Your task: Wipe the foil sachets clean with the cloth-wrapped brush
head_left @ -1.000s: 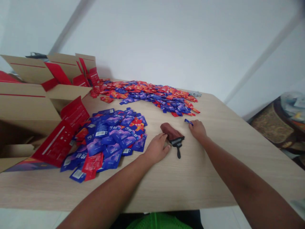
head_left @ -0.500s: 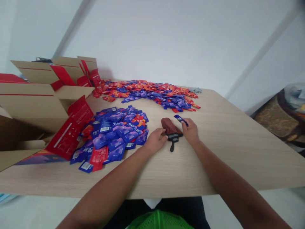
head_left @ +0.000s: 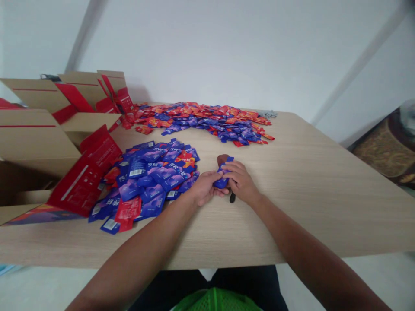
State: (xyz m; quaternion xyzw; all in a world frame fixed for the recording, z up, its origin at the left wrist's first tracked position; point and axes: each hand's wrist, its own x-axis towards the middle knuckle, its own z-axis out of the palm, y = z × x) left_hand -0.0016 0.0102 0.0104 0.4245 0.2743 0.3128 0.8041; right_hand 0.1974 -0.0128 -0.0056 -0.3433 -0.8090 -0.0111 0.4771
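A blue-purple printed sachet is held between my two hands above the table. My left hand pinches its left side, thumb on top and fingers underneath. From the right, the fingers of my right hand are closed over its other side. Below the hands lies a reddish-brown object with a black tail-like end; its middle is covered, and I cannot make out its kind. Just left of my left hand is a pile of mostly blue sachets with a few red ones in it.
Open cardboard boxes with red flaps stand along the left side of the wooden table. A long heap of red and blue sachets stretches across the back, with a small grey item at its right end. A brown patterned object is beyond the right edge.
My right hand has moved left, bringing its blue sachet to my left hand, which now also grips it. The hands now cover most of the brown object. The view has shifted slightly.
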